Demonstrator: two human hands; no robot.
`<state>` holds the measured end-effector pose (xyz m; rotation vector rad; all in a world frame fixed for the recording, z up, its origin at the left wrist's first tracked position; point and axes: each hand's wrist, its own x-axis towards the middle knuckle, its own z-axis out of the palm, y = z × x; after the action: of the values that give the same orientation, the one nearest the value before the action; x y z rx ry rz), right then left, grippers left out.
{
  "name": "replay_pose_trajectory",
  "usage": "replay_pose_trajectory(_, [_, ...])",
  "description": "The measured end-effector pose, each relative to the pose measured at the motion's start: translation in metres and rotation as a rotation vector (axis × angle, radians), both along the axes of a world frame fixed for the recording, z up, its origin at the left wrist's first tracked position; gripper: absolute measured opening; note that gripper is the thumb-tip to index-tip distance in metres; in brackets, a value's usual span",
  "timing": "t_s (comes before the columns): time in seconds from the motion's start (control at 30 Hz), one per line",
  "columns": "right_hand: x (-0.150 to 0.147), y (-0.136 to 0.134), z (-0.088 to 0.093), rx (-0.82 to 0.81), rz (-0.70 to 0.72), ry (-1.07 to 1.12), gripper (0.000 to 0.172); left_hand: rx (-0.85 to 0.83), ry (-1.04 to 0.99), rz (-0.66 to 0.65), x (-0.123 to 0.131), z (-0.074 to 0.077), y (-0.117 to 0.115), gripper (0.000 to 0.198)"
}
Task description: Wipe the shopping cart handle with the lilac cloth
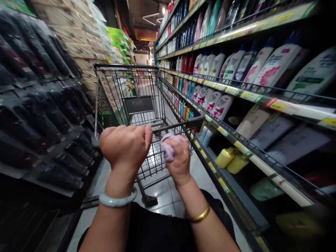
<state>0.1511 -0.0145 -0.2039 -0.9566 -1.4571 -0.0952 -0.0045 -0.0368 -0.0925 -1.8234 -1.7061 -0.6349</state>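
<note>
My left hand [125, 145] is closed in a fist around the handle bar [183, 125] of a wire shopping cart [131, 94]. A pale jade bangle sits on that wrist. My right hand [178, 155] is also closed, on the same bar, and a crumpled lilac cloth [169, 147] is bunched in its fingers. A gold bangle is on the right wrist. The cart basket ahead of me looks empty, with its child-seat flap folded up.
The narrow aisle runs straight ahead over a glossy tiled floor [168, 196]. Shelves [252, 96] of shampoo and lotion bottles line the right side, close to the cart. Dark packaged goods [44, 115] hang on the left, with stacked cartons beyond.
</note>
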Motion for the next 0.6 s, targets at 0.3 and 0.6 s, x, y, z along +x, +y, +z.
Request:
replay_pose_trajectory(0.3, [-0.013, 0.002, -0.011, -0.110, 0.014, 0.160, 0.040, 0.024, -0.017, 0.033, -0.002, -0.011, 0.021, 0.067])
replay_pose_trajectory(0.6, [-0.001, 0.013, -0.016, -0.067, -0.015, 0.198, 0.039, 0.020, 0.032, 0.054, 0.008, 0.001, 0.018, 0.067])
